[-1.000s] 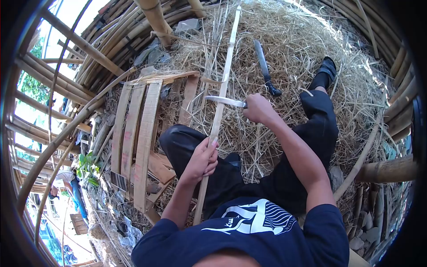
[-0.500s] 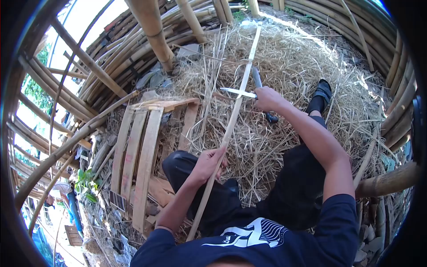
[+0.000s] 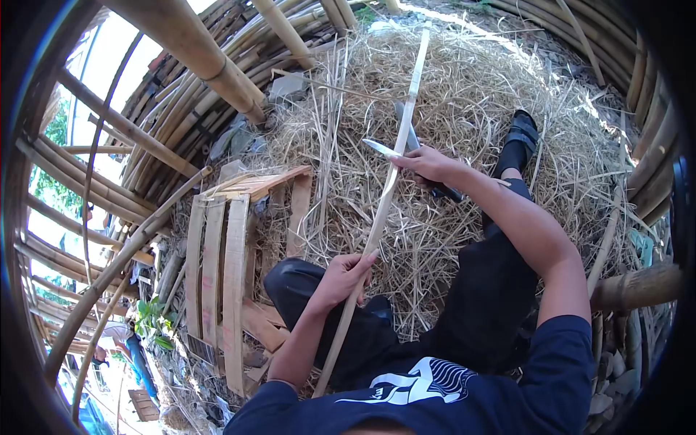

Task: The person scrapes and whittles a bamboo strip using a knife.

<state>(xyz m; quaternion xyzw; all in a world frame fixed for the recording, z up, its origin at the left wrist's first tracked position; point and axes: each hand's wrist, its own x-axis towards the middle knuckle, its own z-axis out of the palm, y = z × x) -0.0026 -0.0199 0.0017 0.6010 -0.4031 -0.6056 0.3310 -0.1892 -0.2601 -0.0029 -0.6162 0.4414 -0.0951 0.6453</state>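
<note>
A long, pale bamboo strip (image 3: 383, 205) runs from beside my lap up across the straw. My left hand (image 3: 344, 280) is closed around its lower part, near my bent knee. Farther up, my right hand (image 3: 429, 166) grips a knife, its handle mostly hidden in the fingers. The bright knife blade (image 3: 380, 148) crosses the strip at a slant, its tip pointing up and left; it appears to touch the strip. Behind the strip and right hand lies a grey, bar-like tool (image 3: 412, 138) with a dark end; its kind is unclear.
Dry straw and shavings (image 3: 428, 268) cover the ground. A broken wooden crate (image 3: 233, 283) stands at left. Thick bamboo poles (image 3: 210, 61) and stacked bamboo (image 3: 602, 29) surround me. A horizontal bamboo post (image 3: 634, 287) ends near my right elbow. Another person (image 3: 138, 362) is partly visible far left.
The knife has turned from nearly level to a slant, and my right hand has shifted slightly left. My left hand keeps its grip on the strip. The view has moved a little.
</note>
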